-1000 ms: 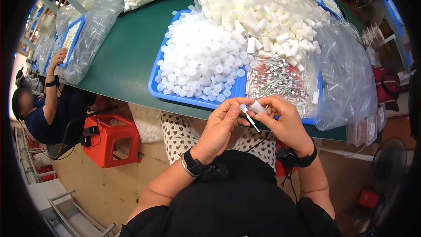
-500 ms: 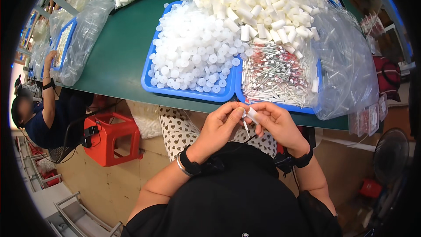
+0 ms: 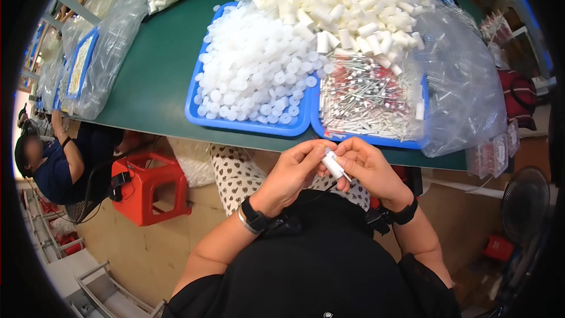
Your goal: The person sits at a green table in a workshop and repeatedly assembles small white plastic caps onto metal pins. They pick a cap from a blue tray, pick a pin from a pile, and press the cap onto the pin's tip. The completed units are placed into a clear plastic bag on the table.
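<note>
In front of my lap, a small white foam-like cylinder (image 3: 333,166) lies tilted between the fingertips of both hands. A thin pale rod (image 3: 348,178) shows at its lower end; whether it runs through or beside the cylinder I cannot tell. My left hand (image 3: 294,168) pinches the upper end, thumb against forefinger. My right hand (image 3: 374,168) is closed on the cylinder's right side. Just beyond the hands, a blue tray of thin white and red rods (image 3: 371,97) rests on the table, next to a blue tray of translucent white discs (image 3: 253,76).
White cylinders (image 3: 347,12) spill from a clear bag behind the trays. Another clear plastic bag (image 3: 462,82) bulges at the right. The green table (image 3: 141,82) extends left. A red stool (image 3: 150,188) and a seated person (image 3: 56,162) are at the left, a fan (image 3: 525,203) at the right.
The rod hung below my left fingers beside the cylinder; now the cylinder is tilted between both hands with the rod at its lower end. The other person's hand has dropped.
</note>
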`<state>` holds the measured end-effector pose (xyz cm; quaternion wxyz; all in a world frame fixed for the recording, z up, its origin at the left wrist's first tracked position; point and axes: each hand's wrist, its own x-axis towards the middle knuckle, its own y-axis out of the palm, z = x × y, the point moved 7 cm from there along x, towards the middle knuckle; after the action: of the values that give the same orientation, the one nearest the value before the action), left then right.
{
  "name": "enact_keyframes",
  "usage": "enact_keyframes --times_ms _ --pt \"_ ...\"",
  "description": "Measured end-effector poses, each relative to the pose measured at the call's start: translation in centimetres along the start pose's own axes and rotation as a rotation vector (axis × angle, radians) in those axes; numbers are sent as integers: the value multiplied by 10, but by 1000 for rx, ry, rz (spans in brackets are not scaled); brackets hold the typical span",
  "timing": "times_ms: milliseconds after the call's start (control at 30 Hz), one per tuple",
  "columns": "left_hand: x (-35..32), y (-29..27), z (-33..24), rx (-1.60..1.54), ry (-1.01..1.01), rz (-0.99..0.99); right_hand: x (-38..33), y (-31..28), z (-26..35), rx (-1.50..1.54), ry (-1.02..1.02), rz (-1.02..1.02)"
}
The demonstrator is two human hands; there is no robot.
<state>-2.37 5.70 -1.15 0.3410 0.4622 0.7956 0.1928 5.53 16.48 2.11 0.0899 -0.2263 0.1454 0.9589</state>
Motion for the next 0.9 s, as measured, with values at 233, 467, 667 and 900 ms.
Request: enact_keyframes --times_ms 233,467,667,900 --pt "-5 19 -14 144 74 0 -3 -4 -1 106 -71 5" --pt "1 7 0 -66 20 16 -35 -126 96 -869 -448 -847" --pt "3 25 3 -75 -26 112 6 -187 126 -1427 -511 -904" --pt "-1 19 -2 -72 -34 96 36 -217 119 -1441 -101 -959"
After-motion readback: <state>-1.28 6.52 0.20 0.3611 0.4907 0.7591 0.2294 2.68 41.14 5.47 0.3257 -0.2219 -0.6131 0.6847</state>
